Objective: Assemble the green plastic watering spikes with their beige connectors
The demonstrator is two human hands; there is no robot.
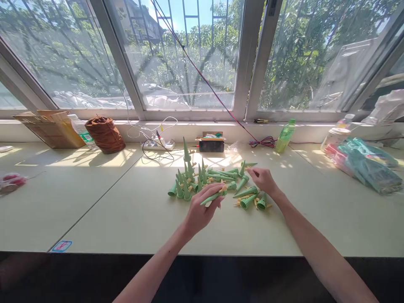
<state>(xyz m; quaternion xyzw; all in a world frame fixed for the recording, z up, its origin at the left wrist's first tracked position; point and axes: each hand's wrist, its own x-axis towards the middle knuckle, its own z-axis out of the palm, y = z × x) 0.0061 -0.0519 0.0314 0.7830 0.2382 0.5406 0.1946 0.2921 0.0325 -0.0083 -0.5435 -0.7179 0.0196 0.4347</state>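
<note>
My left hand [203, 207] is closed around a green plastic watering spike [211, 198] with a small yellow valve at its wide end. The spike lies across the fingers, its point toward the left. On the pile's far right, my right hand [263, 179] is closed in a pinch. Small yellow valves [255, 203] lie close by, but what the fingertips hold is hidden. Left of my left hand, several green spikes [186, 170] stand upright, points up. Behind it, more green spikes [221, 174] lie on their sides. Loose green cones [245, 203] sit between my hands.
A phone [211, 146] leans on a small box at the back, beside a power strip [158, 144] with cables. A green bottle [285, 136] stands back right, plastic bags [366, 162] farther right. A brown pouch [105, 134] and a cardboard box [52, 129] are back left.
</note>
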